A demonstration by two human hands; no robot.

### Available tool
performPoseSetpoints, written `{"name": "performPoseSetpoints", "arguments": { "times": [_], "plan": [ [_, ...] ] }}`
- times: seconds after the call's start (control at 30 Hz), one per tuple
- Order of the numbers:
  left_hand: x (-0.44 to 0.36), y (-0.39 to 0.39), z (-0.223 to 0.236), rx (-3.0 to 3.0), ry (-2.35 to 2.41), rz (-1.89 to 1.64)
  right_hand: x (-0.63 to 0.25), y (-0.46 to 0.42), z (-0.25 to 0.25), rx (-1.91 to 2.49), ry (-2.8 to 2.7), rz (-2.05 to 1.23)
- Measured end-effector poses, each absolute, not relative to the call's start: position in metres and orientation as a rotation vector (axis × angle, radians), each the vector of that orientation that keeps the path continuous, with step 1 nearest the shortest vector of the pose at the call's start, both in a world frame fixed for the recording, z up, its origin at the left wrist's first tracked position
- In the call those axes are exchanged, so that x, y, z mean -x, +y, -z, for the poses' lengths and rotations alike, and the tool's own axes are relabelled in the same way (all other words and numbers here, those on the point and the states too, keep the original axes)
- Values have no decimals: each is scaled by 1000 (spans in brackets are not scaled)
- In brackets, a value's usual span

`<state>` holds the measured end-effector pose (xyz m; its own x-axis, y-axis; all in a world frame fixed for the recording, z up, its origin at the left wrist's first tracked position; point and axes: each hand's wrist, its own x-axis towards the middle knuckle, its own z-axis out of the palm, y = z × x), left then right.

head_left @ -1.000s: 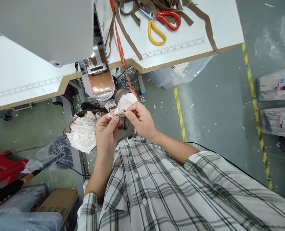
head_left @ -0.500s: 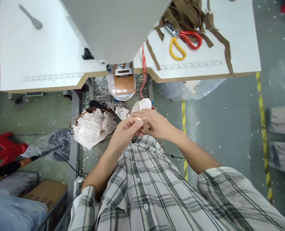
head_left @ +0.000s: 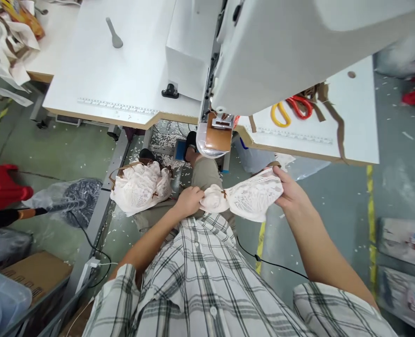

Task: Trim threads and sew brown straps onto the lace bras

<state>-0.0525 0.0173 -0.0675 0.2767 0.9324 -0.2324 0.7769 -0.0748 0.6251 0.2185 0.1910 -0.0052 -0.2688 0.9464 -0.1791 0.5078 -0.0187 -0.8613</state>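
A white lace bra (head_left: 254, 196) with a small brown bow at its centre is stretched sideways above my lap. My left hand (head_left: 189, 201) is closed on its left end; the fingertips are partly hidden. At the other end, my right hand (head_left: 287, 189) grips the outer edge of the right cup, thumb on top. More white lace bras (head_left: 140, 187) with brown straps lie bunched on my left thigh. In front of me the sewing machine (head_left: 263, 61) stands with its brown plate (head_left: 218, 139) above the bra.
Red and yellow scissors (head_left: 280, 114) lie with brown strips (head_left: 333, 117) on the white table (head_left: 130, 70), right of the machine. A grey frame post (head_left: 104, 220) rises on my left. Below the table's right edge hangs a clear plastic bin (head_left: 252, 157).
My hands, close together before, have moved apart. My right hand has gone right, spreading the bra out between them. The view has turned, so the machine shows further right.
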Motion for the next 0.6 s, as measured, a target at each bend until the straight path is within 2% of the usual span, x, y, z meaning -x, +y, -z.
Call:
{"name": "performPoseSetpoints", "arguments": {
  "times": [0.23, 0.33, 0.47, 0.6],
  "plan": [
    [76, 37, 63, -1865, 1862, -477, -249, 197, 27, 1850, -1881, -821],
    [78, 29, 69, -1806, 1952, -584, -207, 170, 41, 1712, -2142, -813],
    [95, -5, 73, -1726, 2009, -727, -133, 144, 61, 1311, -2718, -891],
    [145, -56, 73, -1500, 2319, -837, -90, 145, 71, 1349, -2771, -813]
  ]
}}
